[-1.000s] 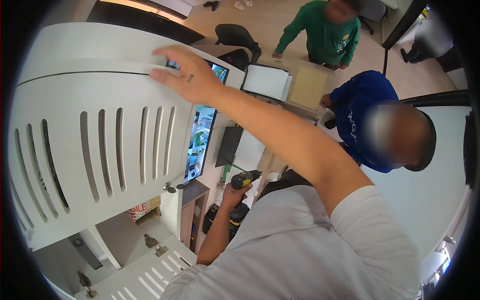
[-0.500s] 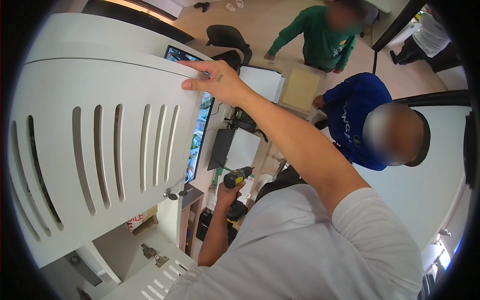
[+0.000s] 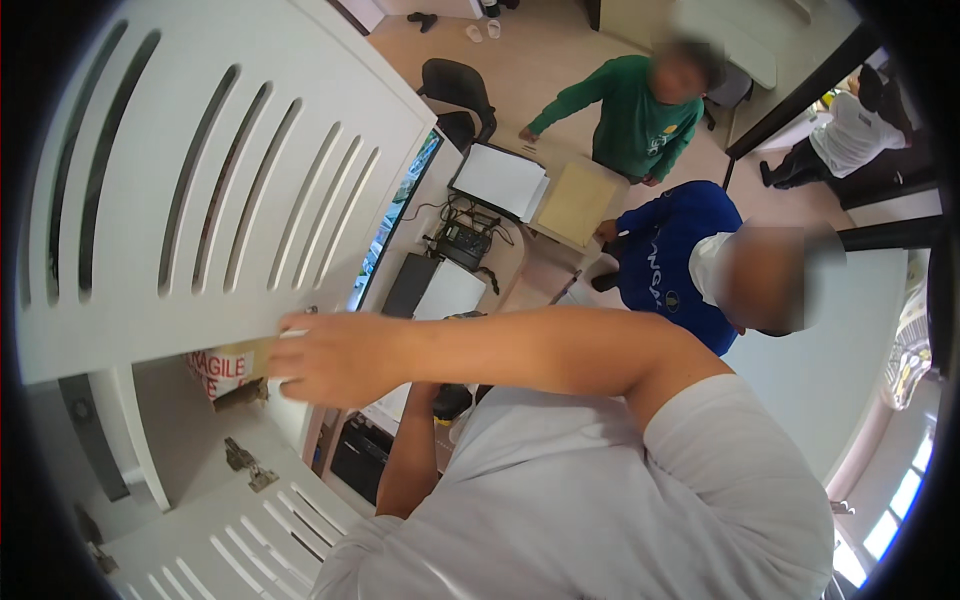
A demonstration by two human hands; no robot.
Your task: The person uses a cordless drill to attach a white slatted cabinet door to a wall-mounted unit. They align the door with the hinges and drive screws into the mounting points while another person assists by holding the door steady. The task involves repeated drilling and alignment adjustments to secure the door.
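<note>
A white slatted cabinet door (image 3: 285, 205) fills the upper left, its lower edge just above the right hand (image 3: 335, 358). Below that edge, left of the fingers, a red-and-white taped parcel (image 3: 225, 368) sits in the open cabinet compartment. The right hand's fingers are bent at the door's lower corner; whether they pinch anything I cannot tell. At lower centre, the left hand (image 3: 424, 394) is mostly hidden behind the right forearm, its grip unreadable, with a partly covered cordless drill (image 3: 452, 404) just right of it.
</note>
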